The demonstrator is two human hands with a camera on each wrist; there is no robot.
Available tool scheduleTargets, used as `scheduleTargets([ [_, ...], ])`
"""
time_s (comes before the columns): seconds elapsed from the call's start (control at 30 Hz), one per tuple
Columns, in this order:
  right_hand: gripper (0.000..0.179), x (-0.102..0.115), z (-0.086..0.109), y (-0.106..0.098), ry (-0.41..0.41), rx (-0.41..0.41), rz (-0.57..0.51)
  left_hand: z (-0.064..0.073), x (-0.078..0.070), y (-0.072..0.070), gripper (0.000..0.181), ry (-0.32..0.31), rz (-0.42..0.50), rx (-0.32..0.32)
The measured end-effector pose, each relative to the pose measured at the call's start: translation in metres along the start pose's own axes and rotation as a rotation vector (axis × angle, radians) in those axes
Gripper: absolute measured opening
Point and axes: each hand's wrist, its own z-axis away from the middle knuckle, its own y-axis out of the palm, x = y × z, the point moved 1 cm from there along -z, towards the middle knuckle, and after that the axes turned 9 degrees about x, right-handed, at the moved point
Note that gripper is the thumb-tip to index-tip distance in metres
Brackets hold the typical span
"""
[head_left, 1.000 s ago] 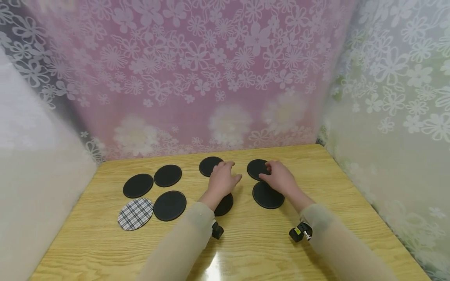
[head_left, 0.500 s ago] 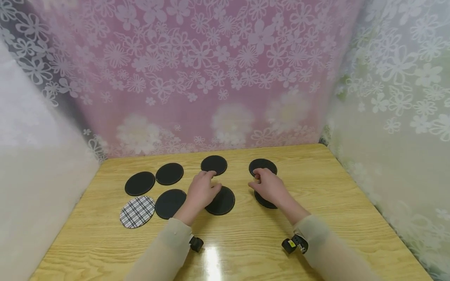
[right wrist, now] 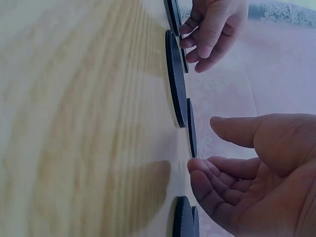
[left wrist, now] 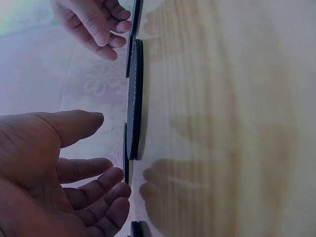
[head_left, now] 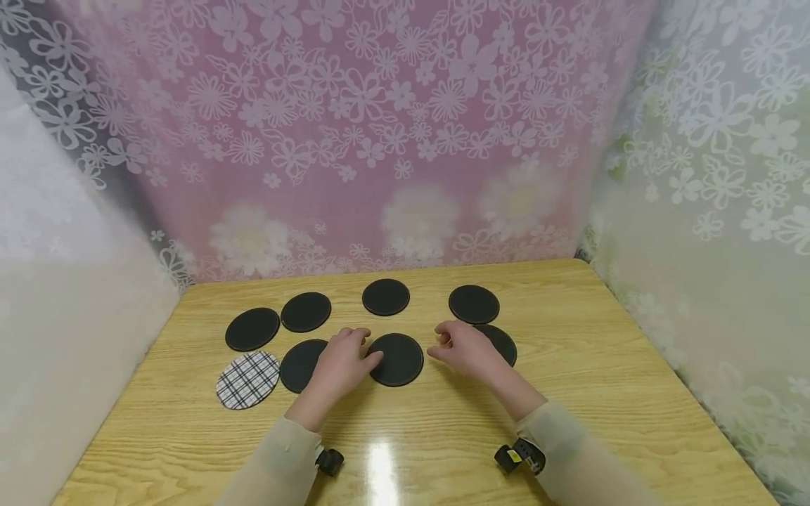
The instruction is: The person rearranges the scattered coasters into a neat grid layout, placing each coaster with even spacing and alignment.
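Round black coasters with stitched rims lie flat on the wooden table. In the head view, my left hand [head_left: 342, 362] hovers at the left edge of the front middle coaster [head_left: 400, 362], partly covering the front left black coaster [head_left: 300, 364]. My right hand [head_left: 467, 350] is over the table to that middle coaster's right, hiding part of the front right coaster [head_left: 501, 343]. Both wrist views show relaxed, slightly bent fingers with nothing held, the left hand [left wrist: 64, 168] and the right hand [right wrist: 261, 173] apart from the coasters. A plaid coaster [head_left: 248, 380] lies at the far left.
Further black coasters lie along the back: far left [head_left: 252, 329], left [head_left: 306, 312], middle [head_left: 386, 296] and right [head_left: 474, 303]. Bare tabletop [head_left: 607, 393] spreads to the right. A pink floral curtain [head_left: 392, 140] hangs behind the table.
Both hands have drawn back toward the person and shifted left. The back middle and back right coasters are now uncovered. The coasters stay in place; the view has shifted slightly.
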Motion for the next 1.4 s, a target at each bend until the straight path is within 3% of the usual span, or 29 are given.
scheduleTargets([
  [0.23, 0.045, 0.003, 0.000, 0.009, -0.023, 0.014, -0.003, 0.011, 0.007, -0.001, 0.056, -0.009, -0.001, 0.008],
  [0.57, 0.031, 0.008, -0.003, 0.015, -0.023, 0.058, 0.022, 0.013, 0.012, 0.003, 0.060, 0.005, -0.063, 0.027],
  [0.83, 0.041, 0.009, -0.005, 0.018, -0.008, 0.065, 0.049, 0.013, 0.012, 0.006, 0.056, 0.004, -0.103, 0.033],
  [1.4, 0.038, 0.013, -0.004, 0.019, -0.016, 0.093, 0.071, 0.012, 0.008, 0.006, 0.047, 0.021, -0.119, 0.037],
])
